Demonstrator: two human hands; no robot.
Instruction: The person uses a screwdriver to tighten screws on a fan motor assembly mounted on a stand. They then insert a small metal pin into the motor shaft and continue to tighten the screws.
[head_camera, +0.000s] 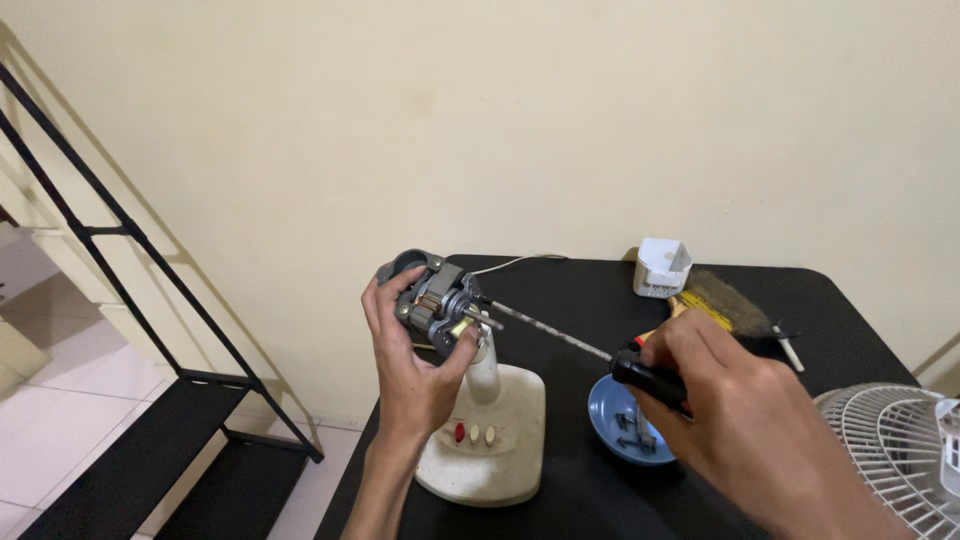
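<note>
- Left hand (415, 375) fingers wrapping closed around the fan motor (435, 300), holding it atop the fan base (487, 430) at 9 o'clock.
- Right hand (740, 410) fingers clenching the screwdriver (560, 335), tip meeting the motor.
- Risking the tip slipping toward the left thumb, likely under off-axis pressure.
- Resting on a black counter (830, 320) against a cream wall: blue dish (615, 415), brush (725, 300); stairs at 8 o'clock.

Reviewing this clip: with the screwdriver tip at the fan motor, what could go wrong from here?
1. The left hand grips the fan motor with its fingers close to where the screwdriver tip meets it; a slip could jab them.
2. The motor sits atop the narrow neck of the white fan base, near the table edge; sideways force might tip it off.
3. The blue dish holding small parts lies under the right hand and could be knocked.
</note>
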